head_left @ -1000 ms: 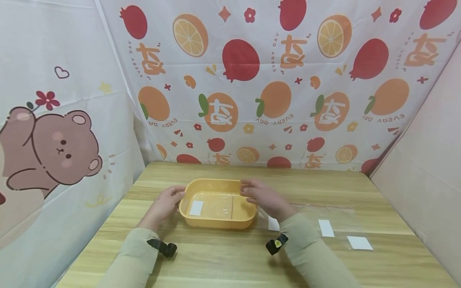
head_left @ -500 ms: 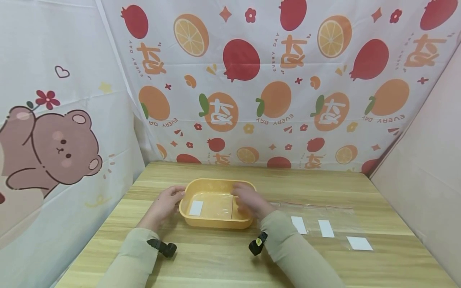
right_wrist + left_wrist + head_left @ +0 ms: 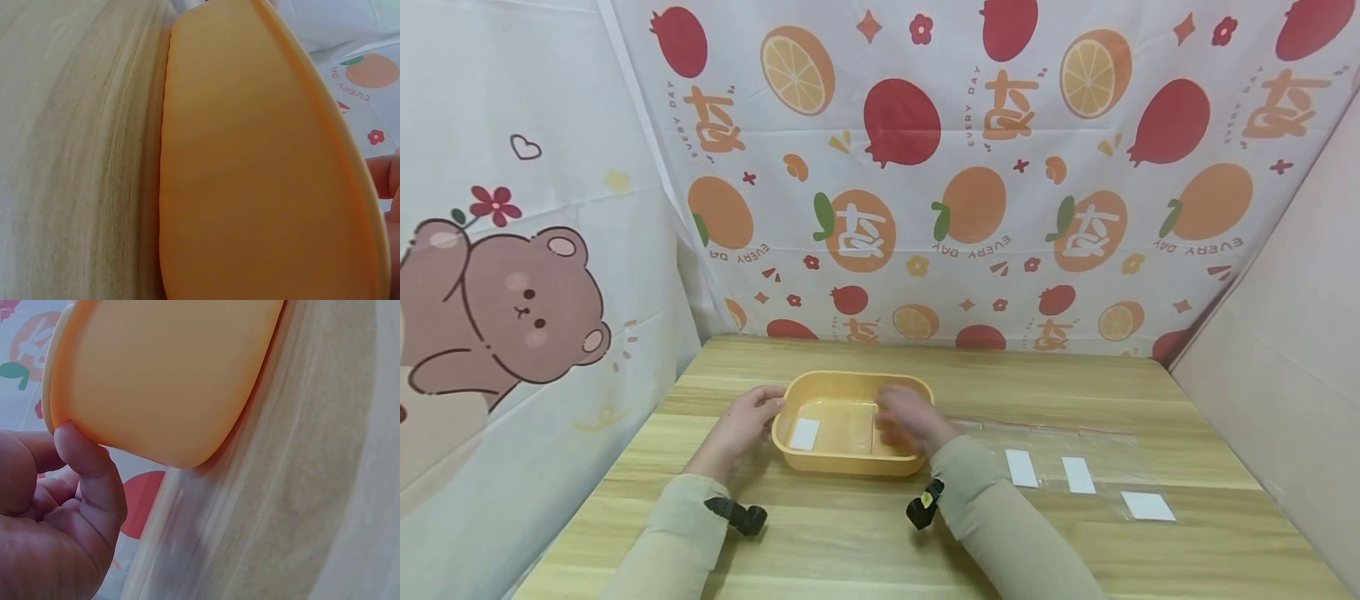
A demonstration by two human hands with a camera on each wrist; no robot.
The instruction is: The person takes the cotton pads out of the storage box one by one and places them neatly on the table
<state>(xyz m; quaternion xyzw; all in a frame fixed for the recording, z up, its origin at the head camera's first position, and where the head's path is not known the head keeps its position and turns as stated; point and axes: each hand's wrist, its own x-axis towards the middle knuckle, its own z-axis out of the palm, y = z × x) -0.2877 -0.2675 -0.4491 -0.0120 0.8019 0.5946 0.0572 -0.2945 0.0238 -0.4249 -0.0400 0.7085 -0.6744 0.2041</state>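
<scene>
A clear zip bag with a white label (image 3: 805, 434) and a thin red zip line lies in a yellow plastic basin (image 3: 850, 464). My left hand (image 3: 741, 429) holds the basin at its left end. In the left wrist view, the thumb (image 3: 94, 472) presses the outer wall just below the rim, and the fingers curl behind it. My right hand (image 3: 913, 417) reaches over the front right rim into the basin, at the bag's zip end. Its fingers are blurred, and whether they pinch the bag is hidden. The right wrist view mostly shows the basin's outer wall (image 3: 250, 156).
Several clear zip bags with white labels (image 3: 1078, 475) lie in an overlapping row on the wooden table (image 3: 820, 542) right of the basin. A fruit-print cloth (image 3: 902, 208) hangs behind the table. A bear-print cloth (image 3: 535, 317) hangs at the left.
My right hand has moved left and deeper into the basin, uncovering the bags behind it. The bag in the basin has shifted slightly left. My left hand has stayed at the rim.
</scene>
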